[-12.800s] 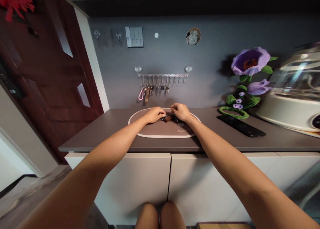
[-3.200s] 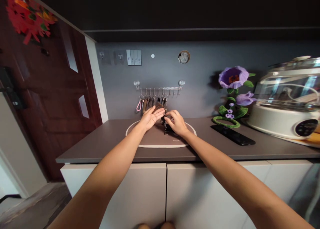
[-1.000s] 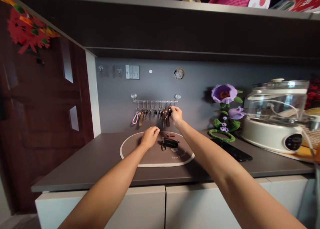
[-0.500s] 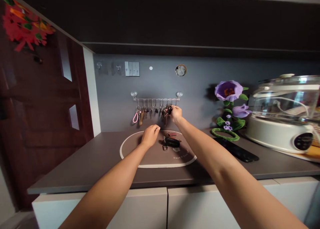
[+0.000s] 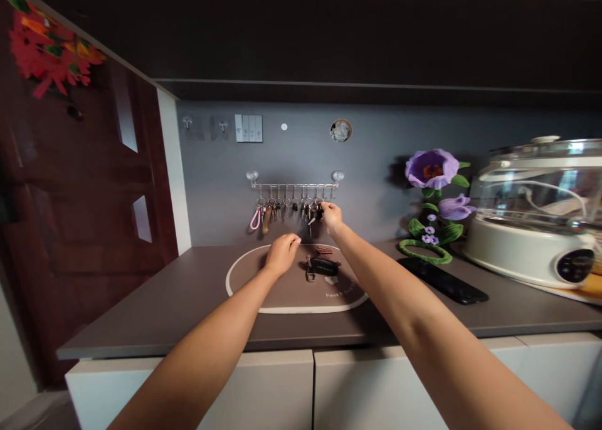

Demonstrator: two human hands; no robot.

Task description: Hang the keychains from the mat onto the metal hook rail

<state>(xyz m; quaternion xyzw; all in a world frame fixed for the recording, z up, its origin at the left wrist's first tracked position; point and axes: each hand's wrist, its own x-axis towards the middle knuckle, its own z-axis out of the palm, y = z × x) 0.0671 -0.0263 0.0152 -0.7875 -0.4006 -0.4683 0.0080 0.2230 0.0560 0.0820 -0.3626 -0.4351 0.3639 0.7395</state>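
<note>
My right hand (image 5: 332, 217) is raised to the rack, its fingers pinched on a bunch of keys (image 5: 320, 208) at one of the right-hand hooks. The clear hook rack (image 5: 296, 186) is held to the grey wall by two suction cups. Several key rings hang from it, among them one with a pink loop (image 5: 254, 219) and one with a brown strap (image 5: 267, 220). Lower down, my left hand (image 5: 283, 254) hovers over the brown mat (image 5: 282, 297), fingers curled closed, and nothing shows in it. Right of it lies a black key pouch (image 5: 323, 266) with metal clips.
A purple fabric flower (image 5: 431, 168) stands at the right, behind a black phone (image 5: 444, 281). Beyond them sits a cream appliance with a clear top (image 5: 522, 242). A dark shelf (image 5: 301, 41) overhangs the counter (image 5: 164, 292). The brown door (image 5: 84, 229) is at the left.
My right hand has dropped slightly at the rack, and the keys at its fingers now hang closer below the hook. The left hand stays where it was. The view shifted a little.
</note>
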